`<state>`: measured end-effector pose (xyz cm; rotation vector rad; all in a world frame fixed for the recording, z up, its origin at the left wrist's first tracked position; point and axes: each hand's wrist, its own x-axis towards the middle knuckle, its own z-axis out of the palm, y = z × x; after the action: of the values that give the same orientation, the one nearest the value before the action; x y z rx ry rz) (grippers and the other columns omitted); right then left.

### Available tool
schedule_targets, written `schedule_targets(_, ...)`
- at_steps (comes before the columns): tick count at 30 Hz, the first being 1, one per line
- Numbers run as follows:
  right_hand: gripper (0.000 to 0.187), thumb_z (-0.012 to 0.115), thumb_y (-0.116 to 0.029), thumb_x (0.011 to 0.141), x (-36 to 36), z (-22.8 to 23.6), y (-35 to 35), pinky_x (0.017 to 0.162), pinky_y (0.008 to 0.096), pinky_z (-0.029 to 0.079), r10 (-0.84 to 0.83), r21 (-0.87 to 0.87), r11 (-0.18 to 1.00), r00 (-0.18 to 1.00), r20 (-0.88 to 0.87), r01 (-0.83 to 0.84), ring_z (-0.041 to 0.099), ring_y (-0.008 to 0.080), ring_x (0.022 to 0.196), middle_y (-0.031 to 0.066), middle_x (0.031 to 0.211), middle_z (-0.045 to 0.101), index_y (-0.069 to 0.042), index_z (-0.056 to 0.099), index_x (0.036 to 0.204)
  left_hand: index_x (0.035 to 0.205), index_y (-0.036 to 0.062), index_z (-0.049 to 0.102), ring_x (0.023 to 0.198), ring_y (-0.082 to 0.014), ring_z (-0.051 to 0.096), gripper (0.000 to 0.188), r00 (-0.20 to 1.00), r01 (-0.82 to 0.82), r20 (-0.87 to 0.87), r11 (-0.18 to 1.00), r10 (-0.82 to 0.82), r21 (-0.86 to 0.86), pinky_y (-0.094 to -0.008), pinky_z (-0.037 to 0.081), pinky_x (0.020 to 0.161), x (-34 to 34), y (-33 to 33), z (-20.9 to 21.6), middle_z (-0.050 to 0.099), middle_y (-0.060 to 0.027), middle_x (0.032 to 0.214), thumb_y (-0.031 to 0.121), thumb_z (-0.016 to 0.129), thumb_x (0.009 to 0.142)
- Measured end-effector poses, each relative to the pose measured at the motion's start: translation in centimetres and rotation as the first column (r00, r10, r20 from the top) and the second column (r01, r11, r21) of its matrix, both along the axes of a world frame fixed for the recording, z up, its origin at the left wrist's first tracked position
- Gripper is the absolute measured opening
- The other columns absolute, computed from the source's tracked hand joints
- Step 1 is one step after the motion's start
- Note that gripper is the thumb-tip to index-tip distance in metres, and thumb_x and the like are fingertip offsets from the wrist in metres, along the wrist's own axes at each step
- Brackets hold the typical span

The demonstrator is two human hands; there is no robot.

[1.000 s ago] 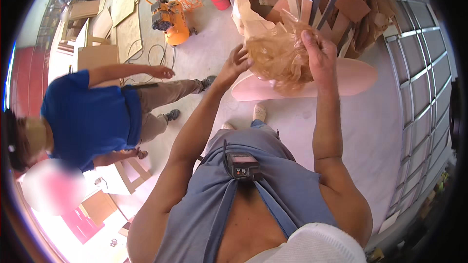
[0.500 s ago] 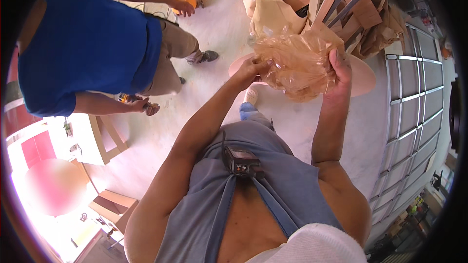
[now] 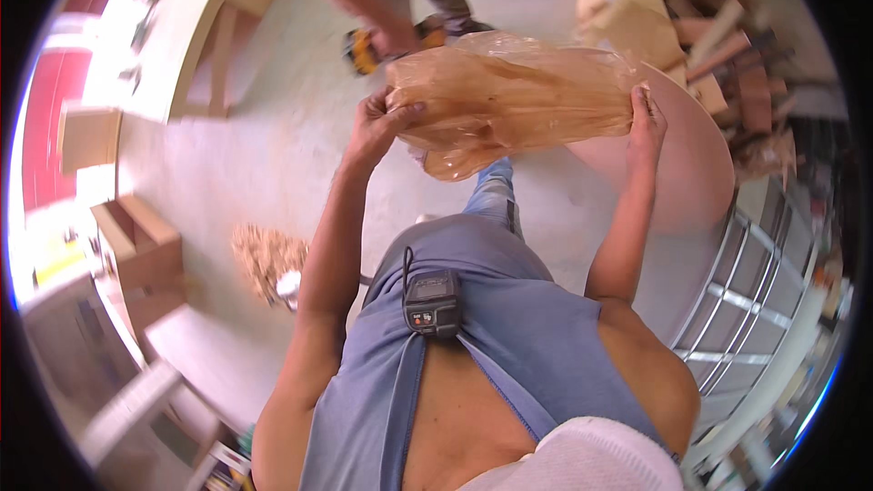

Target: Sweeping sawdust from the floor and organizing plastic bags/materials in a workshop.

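A crinkled, see-through brown plastic sheet [image 3: 514, 100], perhaps a bag, is stretched roughly level between my two hands in front of me. My left hand [image 3: 377, 125] is closed on its left end, thumb on top. At the opposite end my right hand [image 3: 647, 118] pinches the edge. Under and beyond the right part of the sheet is a large pale pink rounded board [image 3: 687, 159], partly covered by it. A small black device [image 3: 432, 303] hangs at the front of my grey-blue top.
Beyond the sheet, a co-worker's hand [image 3: 396, 36] is near a yellow-and-black tool [image 3: 362, 52]. Wood offcuts [image 3: 750, 73] and brown paper [image 3: 632, 23] are heaped far right; a metal frame [image 3: 750, 309] lies nearer. Brown shavings [image 3: 266, 259] and a cardboard box [image 3: 150, 259] lie left.
The bunched plastic has been spread out wide as my hands moved apart, the left one leftward. My view has turned, and the co-worker now appears farther up in the picture.
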<state>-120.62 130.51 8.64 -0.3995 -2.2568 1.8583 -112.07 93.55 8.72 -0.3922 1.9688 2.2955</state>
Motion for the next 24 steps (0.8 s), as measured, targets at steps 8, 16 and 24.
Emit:
schedule_targets(8,0.037,0.063,-0.015,0.073,5.1,2.5,-19.8,0.085,0.0308,0.041,0.773,0.667,0.421,0.628,0.091,-0.615,0.055,0.0213,0.097,0.0127,0.100,0.058,-0.003,0.053,0.107,0.080,0.0076,0.047,0.077,-0.0042,0.049,0.014,0.746,-0.595,-0.305,0.799,0.591,0.094,-0.0203,0.042,0.070,21.4,-12.1,4.7,0.052,0.0038,0.082,-0.002,0.057,0.076)
schedule_targets(16,0.062,0.066,-0.013,0.072,15.7,7.5,-42.0,0.090,0.0317,0.038,0.976,0.521,-0.053,-0.153,-0.152,-0.852,0.051,0.0201,0.105,0.0143,0.104,0.056,-0.004,0.038,0.126,0.080,0.0069,0.048,0.075,-0.0054,0.046,0.019,0.564,-0.694,-0.487,0.702,0.667,0.158,-0.0201,0.041,0.069,30.7,-13.7,9.1,0.049,0.0032,0.078,-0.010,0.049,0.070)
schedule_targets(24,0.015,0.054,-0.008,0.084,12.4,11.3,-46.8,0.069,0.0233,0.047,0.914,-0.441,-0.270,-0.083,-0.397,-0.856,0.057,0.0107,0.077,0.0050,0.087,0.062,0.000,0.061,0.095,0.132,0.0074,0.029,0.124,-0.0293,0.032,0.094,0.649,-0.638,-0.266,0.319,0.713,-0.701,-0.0413,0.028,0.101,37.2,-14.5,7.6,0.042,-0.0220,0.125,0.051,0.073,0.061)
